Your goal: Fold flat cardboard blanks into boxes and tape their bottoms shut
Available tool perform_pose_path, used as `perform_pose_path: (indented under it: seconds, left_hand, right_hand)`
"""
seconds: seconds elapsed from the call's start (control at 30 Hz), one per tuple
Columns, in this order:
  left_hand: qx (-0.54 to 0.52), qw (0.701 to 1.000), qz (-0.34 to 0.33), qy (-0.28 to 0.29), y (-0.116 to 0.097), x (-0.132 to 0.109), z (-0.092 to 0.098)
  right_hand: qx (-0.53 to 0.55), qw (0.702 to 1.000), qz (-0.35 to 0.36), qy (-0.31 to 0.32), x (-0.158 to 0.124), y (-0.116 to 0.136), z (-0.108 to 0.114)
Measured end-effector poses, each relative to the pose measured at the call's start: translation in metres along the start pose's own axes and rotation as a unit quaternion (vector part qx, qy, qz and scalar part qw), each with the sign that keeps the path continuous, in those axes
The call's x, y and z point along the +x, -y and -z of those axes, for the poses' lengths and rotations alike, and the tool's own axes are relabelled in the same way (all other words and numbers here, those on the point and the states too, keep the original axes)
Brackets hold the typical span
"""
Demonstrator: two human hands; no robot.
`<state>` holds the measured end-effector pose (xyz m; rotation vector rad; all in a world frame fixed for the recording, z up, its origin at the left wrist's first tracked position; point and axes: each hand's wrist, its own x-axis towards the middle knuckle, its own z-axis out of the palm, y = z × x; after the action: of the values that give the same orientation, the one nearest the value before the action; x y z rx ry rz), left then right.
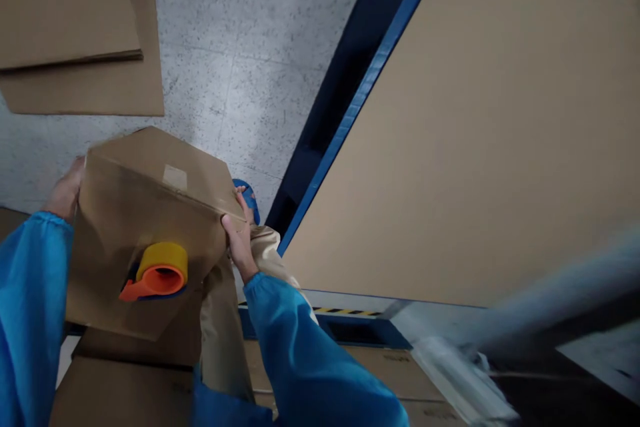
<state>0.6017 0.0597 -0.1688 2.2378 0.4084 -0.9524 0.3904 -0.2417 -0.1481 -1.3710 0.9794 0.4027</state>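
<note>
I hold a brown cardboard box (150,213) in front of me with both hands, one on each side. My left hand (65,190) grips its far left edge and my right hand (239,233) grips its right corner, fingers curled over the rim. An orange tape dispenser with a yellow roll (157,271) rests on the near face of the box. Both my sleeves are bright blue.
A large cardboard sheet (475,133) lies on a blue-framed surface (373,73) to the right. Flat cardboard sheets (75,33) lie on the speckled floor at top left. More cardboard (120,390) is stacked below the box. A blurred pale bar (525,320) crosses the lower right.
</note>
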Motion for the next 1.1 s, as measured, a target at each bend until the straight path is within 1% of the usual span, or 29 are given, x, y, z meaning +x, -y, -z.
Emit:
perform_pose_path:
  seconds: [0.1,0.17,0.23,0.27,0.3,0.37,0.4,0.43,0.53,0.63,0.7,0.77,0.93,1.03,1.1]
  left_hand:
    - [-0.081,0.996,0.028,0.005,-0.009,0.014,-0.002]
    - [-0.156,0.987,0.018,0.025,-0.017,0.015,-0.001]
    - [-0.205,0.977,-0.011,0.053,-0.023,0.009,-0.001]
    - [-0.204,0.977,-0.041,0.054,-0.025,0.005,-0.001]
    - [-0.186,0.978,-0.082,0.041,-0.027,0.000,-0.002]
    - [-0.137,0.976,-0.169,-0.007,-0.029,-0.009,-0.006]
    - [-0.115,0.973,-0.199,-0.034,-0.030,-0.012,-0.008]
    - [-0.101,0.971,-0.211,-0.055,-0.029,-0.016,-0.010]
    - [-0.094,0.974,-0.187,-0.086,-0.024,-0.021,-0.013]
    - [-0.111,0.973,-0.174,-0.105,-0.017,-0.020,-0.011]
    - [-0.130,0.969,-0.177,-0.112,-0.014,-0.018,-0.009]
    - [-0.150,0.966,-0.179,-0.113,-0.014,-0.018,-0.009]
    - [-0.188,0.960,-0.171,-0.120,-0.020,-0.019,-0.020]
    - [-0.197,0.960,-0.136,-0.145,-0.021,-0.018,-0.025]
    - [-0.172,0.966,-0.109,-0.162,-0.021,-0.018,-0.025]
  right_hand:
    - [-0.009,0.998,-0.004,0.057,0.017,-0.002,0.009]
    - [-0.027,0.995,0.006,0.095,0.030,-0.003,0.020]
    - [-0.043,0.991,0.016,0.126,0.039,-0.004,0.029]
    - [-0.047,0.990,0.020,0.134,0.041,-0.003,0.033]
    - [-0.049,0.989,0.024,0.136,0.042,-0.003,0.035]
    - [-0.051,0.991,0.035,0.118,0.039,-0.001,0.036]
    - [-0.049,0.993,0.043,0.100,0.035,0.000,0.034]
    - [-0.043,0.995,0.052,0.077,0.031,0.001,0.031]
    - [-0.005,0.997,0.071,0.008,0.019,0.006,0.019]
    - [0.042,0.996,0.068,-0.036,0.012,0.011,0.007]
    - [0.068,0.995,0.059,-0.047,0.011,0.014,0.002]
    - [0.095,0.994,0.040,-0.046,0.011,0.013,0.001]
    - [0.177,0.981,-0.025,-0.079,0.013,0.008,0.003]
    - [0.166,0.981,-0.026,-0.094,0.011,0.007,-0.003]
    - [0.134,0.985,-0.015,-0.112,0.008,0.007,-0.009]
